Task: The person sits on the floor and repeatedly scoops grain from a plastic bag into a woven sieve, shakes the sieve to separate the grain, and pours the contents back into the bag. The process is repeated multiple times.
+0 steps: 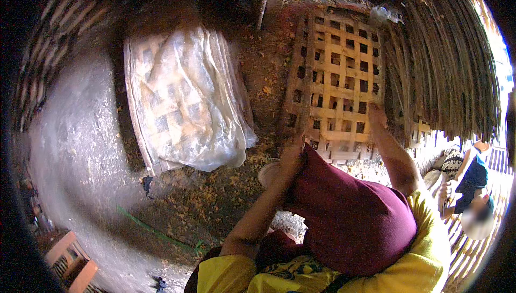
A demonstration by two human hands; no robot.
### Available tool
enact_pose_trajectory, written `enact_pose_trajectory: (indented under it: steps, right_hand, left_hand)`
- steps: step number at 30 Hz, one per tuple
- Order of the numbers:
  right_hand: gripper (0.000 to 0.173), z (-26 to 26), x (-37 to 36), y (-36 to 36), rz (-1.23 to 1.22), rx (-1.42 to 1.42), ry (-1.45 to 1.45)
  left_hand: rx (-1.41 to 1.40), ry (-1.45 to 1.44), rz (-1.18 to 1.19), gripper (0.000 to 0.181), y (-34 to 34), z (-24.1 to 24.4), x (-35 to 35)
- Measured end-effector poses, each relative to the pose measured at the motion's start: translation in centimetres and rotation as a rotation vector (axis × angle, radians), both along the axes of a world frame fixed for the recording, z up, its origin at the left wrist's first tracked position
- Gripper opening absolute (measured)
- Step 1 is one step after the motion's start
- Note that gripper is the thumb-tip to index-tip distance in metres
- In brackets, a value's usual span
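Observation:
A yellowish slatted lattice panel (342,75), apparently wood or bamboo, lies before me with square gaps across it. My right hand (377,116) is at its right edge, blurred, fingers hard to make out. At the lower left corner of the lattice is my left hand (296,148), partly dark and blurred; whether it grips the panel cannot be told. A darker slatted strip (297,95) runs along the panel's left side. Maroon cloth (350,212) covers part of my body between the forearms. To the left, a second lattice (161,124) shows through crumpled clear plastic sheeting (209,132).
A round pale object (269,174) sits beside my left forearm. Yellowish crumbs litter the dark ground (209,208), where a green strand (157,232) lies. An orange-brown crate (72,260) stands lower left. A slatted wall (447,63) rises at right; another person (471,180) is beyond it.

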State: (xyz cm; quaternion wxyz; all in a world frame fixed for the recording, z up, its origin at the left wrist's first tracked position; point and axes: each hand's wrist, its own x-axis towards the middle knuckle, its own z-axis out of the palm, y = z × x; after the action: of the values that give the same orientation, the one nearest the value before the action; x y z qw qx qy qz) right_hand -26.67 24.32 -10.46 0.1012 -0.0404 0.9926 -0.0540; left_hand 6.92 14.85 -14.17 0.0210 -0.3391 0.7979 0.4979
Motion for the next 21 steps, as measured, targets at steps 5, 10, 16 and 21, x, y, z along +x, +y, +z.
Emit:
enact_pose_trajectory:
  steps: [5, 10, 16, 21]
  right_hand:
    - [0.046, 3.0, 1.9, -1.0, -0.070, -0.152, 0.201]
    - [0.044, 4.6, 3.0, -0.4, -0.041, -0.208, 0.348]
    - [0.041, 4.6, 2.5, -0.7, -0.158, -1.041, 0.146]
    - [0.043, 5.7, 2.4, -2.0, -0.134, -1.366, 0.077]
  left_hand:
    - [0.030, 0.246, 0.326, 0.061, -0.1, -0.8, -0.3]
    - [0.198, 0.431, 0.400, 0.065, -2.3, 2.9, -2.6]
    - [0.128, 0.665, 0.319, 0.068, -2.8, 1.2, -4.2]
    - [-0.205, 0.661, 0.254, 0.065, -4.3, 2.6, -3.8]
